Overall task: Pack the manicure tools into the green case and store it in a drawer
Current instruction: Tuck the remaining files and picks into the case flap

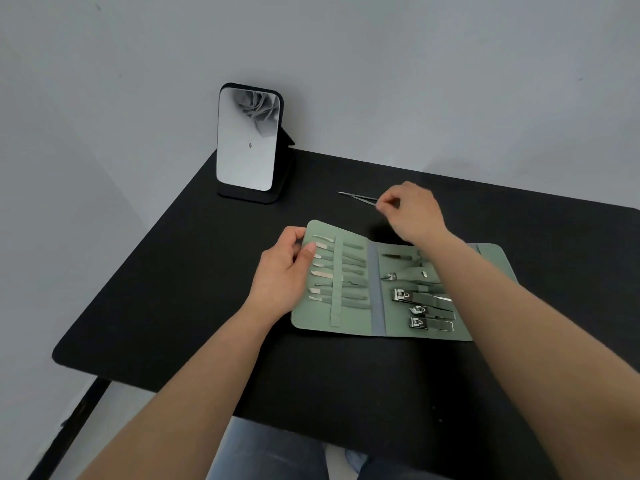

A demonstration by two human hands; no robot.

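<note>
Head view shows your left hand (284,275) gripping the open green fabric case's (353,327) left edge to steady it on the black tabletop (173,289), while your right hand (412,211) pinches the thin silver tweezers (356,196) for packing.

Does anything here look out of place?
One thing: the thin tweezers are outside the green case, pinched by the right hand over the black table, while the other tools sit in their loops.

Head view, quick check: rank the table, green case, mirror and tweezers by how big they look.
1. Black table, by far the largest.
2. Green case, lying open.
3. Mirror, which looks smaller, though it stands farther back, so their true order is unsure.
4. Tweezers, thinnest, pinched by the right hand.
</note>
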